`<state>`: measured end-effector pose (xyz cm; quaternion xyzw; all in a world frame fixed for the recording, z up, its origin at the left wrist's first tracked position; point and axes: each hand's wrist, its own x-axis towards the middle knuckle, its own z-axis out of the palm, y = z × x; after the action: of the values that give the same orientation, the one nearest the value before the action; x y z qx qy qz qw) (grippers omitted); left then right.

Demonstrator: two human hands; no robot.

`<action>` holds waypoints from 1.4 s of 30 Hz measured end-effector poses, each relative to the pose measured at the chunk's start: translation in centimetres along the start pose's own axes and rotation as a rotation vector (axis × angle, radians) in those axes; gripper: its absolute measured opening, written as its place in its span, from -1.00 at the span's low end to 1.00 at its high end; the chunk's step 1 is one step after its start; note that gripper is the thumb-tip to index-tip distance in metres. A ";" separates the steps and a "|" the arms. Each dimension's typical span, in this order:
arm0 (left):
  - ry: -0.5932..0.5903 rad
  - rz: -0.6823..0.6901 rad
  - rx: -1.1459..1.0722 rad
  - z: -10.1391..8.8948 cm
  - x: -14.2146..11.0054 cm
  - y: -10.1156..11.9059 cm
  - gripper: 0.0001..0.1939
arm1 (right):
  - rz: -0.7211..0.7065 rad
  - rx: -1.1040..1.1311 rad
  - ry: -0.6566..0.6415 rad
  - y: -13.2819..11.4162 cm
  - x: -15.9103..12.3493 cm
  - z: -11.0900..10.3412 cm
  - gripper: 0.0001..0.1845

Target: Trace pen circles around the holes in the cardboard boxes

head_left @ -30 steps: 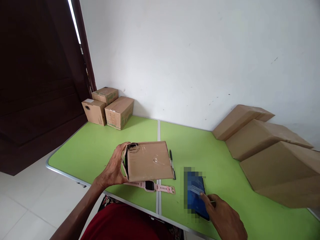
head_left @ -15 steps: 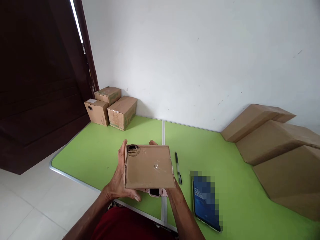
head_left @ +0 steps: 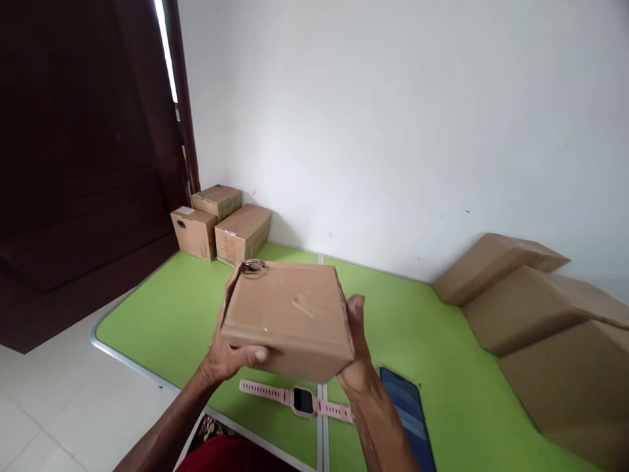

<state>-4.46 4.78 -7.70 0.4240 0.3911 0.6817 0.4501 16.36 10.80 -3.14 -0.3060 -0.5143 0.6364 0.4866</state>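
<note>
A brown cardboard box is held above the table between my two hands, its near side tipped into view. Its top has a dark hole near the far left corner and a shiny strip of tape. My left hand grips the left side, thumb along the near face. On the right side, my right hand presses with the thumb up; its other fingers are hidden. Below the box lies a pink-strapped smartwatch, stretched out flat. A phone lies to the right, partly behind my right forearm.
Three small cartons stand at the back left of the green folding table. Several larger cardboard boxes lean along the right side. A white wall rises behind, and a dark door stands at the left.
The box has tilted and risen slightly, so its near side shows. The smartwatch is now largely uncovered. My right thumb has come into view, and the pen is now hidden.
</note>
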 end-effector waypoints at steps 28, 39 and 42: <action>-0.418 -0.210 0.243 3.5 4.2 1.5 0.18 | 0.087 0.315 0.327 -1.4 -1.3 -5.5 -0.38; -0.663 -0.526 -0.035 20.2 6.0 -6.4 0.04 | -0.090 0.207 0.697 -2.3 -9.1 -16.9 -0.38; -0.589 -0.600 -0.117 24.6 5.8 -9.0 -0.03 | -0.147 0.193 0.742 -2.5 -9.7 -20.8 -0.34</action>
<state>19.56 16.63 -6.41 0.4417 0.3126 0.3911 0.7445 38.93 9.14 -7.78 -0.4306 -0.2616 0.4913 0.7105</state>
